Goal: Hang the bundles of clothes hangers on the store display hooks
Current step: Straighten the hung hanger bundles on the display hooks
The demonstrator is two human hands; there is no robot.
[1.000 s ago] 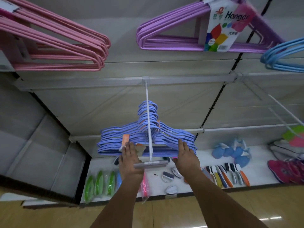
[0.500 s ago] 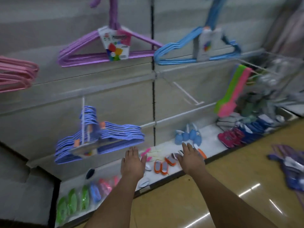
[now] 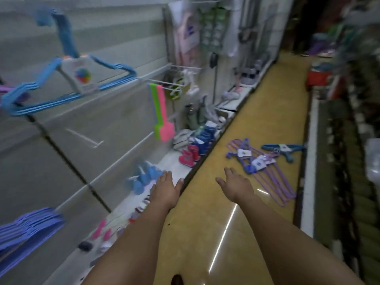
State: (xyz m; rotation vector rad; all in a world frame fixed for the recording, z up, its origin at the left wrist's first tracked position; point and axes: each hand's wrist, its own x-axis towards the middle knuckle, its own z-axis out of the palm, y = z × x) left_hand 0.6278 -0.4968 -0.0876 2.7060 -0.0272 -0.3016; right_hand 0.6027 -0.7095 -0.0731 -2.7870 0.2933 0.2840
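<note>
Now both hands are stretched forward with nothing in them. The left hand point(image 3: 167, 189) has its fingers straight and close together, thumb a little apart, palm down, over the front edge of the low white shelf point(image 3: 174, 161). The right hand point(image 3: 236, 185) has its fingers spread and relaxed, palm down, above the yellow floor point(image 3: 267, 112).

Just beyond the right hand and slightly to its right, the purple hanger bundles point(image 3: 261, 167) lie on the floor, several of them overlapping, each with a white label. Further to the right of them, near the base of the opposite shelving, lies a blue hanger bundle point(image 3: 284, 150), apart from the purple ones. Neither hand touches them.

Far to the left of the left hand and lower in the view, a periwinkle hanger bundle point(image 3: 28, 229) hangs at the wall, partly cut by the picture edge. Above the left hand and to its left, a light blue hanger bundle point(image 3: 61, 85) with a white label hangs on the wall panel. Between these two, a bare display hook point(image 3: 86, 137) sticks out from the panel.

Ahead of the left hand, on the low shelf, stand pink boots point(image 3: 189, 156) and blue boots point(image 3: 205, 138). Above them hangs a pink and green flat item point(image 3: 162, 112); what it is I cannot tell. The picture is blurred.
</note>
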